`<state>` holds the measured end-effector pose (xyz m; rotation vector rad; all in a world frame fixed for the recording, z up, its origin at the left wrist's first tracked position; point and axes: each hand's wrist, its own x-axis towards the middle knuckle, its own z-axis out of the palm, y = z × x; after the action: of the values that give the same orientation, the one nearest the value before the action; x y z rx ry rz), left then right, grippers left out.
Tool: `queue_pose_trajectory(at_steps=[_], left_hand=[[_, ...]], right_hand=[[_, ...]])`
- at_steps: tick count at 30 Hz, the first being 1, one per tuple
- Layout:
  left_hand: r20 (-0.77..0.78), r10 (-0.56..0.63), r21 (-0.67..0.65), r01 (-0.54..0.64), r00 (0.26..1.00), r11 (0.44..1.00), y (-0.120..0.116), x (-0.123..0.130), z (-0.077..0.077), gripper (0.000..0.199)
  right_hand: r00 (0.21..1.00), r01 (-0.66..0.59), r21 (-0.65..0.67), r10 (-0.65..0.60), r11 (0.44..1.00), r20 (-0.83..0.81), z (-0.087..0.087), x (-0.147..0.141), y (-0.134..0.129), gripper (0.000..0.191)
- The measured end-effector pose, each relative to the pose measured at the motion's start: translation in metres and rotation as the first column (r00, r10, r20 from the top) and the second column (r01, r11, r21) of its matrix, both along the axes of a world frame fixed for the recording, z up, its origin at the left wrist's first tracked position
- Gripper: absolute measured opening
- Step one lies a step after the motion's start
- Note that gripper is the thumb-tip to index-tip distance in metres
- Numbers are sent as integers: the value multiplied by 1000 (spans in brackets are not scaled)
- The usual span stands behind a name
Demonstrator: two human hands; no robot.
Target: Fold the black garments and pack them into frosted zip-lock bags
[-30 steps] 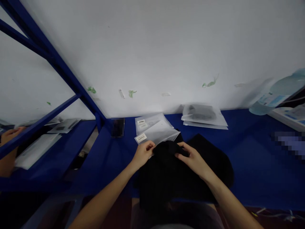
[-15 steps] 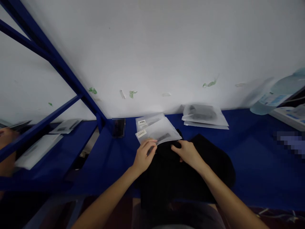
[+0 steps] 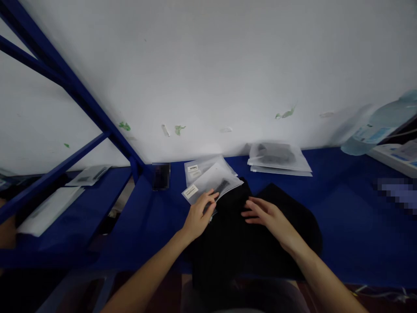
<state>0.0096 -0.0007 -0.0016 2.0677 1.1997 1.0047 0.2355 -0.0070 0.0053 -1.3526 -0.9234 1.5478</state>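
My left hand [image 3: 197,217] has its fingers over the near edge of a frosted plastic bag [image 3: 208,178] and its thumb below, pinching the bag's mouth. This bag bears a white barcode label and a dark printed patch, and it lies tilted over another labelled clear bag [image 3: 193,163]. Black cloth [image 3: 224,243] reaches up to the bag's mouth; whether part of it is inside I cannot tell. My right hand [image 3: 269,217] is open above the cloth, fingers apart, just right of the bag. More black cloth [image 3: 293,217] lies folded under and beside it.
Two stacked frosted bags [image 3: 278,158] lie by the wall on the blue table [image 3: 345,217]. A dark phone-like object [image 3: 161,176] is at the left. A large water bottle [image 3: 374,126] lies tilted at right. A blue frame [image 3: 84,98] separates another table with bags [image 3: 48,211].
My right hand has let go near the bag's mouth and drawn back to the right, its fingers spreading. The bag has turned and shifted slightly left with my left hand still at its edge.
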Motion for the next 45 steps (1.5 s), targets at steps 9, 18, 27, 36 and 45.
queue_pose_trajectory(at_steps=[9, 18, 27, 36, 45], left_hand=[[53, 6, -43, -4, 999, 999, 0, 2, 7, 12], [-20, -114, 62, 115, 993, 991, 0, 5, 13, 13], [286, 485, -740, -131, 826, 660, -41, -19, 9, 32], [391, 479, -864, 134, 786, 485, -37, 0, 12, 40], [444, 480, -837, 159, 756, 524, -42, 3, 11, 31]], right_hand=[[938, -62, -22, 51, 998, -343, 3, -28, 10, 13], [883, -130, -42, 97, 991, -459, -1, -52, 28, 20], [971, -204, -12, 201, 979, -129, -8, -34, 6, 19], [923, -379, -6, 378, 925, -78, -14, -64, -6, 35], [951, -262, -44, 250, 964, -180, -9, -77, -16, 34]])
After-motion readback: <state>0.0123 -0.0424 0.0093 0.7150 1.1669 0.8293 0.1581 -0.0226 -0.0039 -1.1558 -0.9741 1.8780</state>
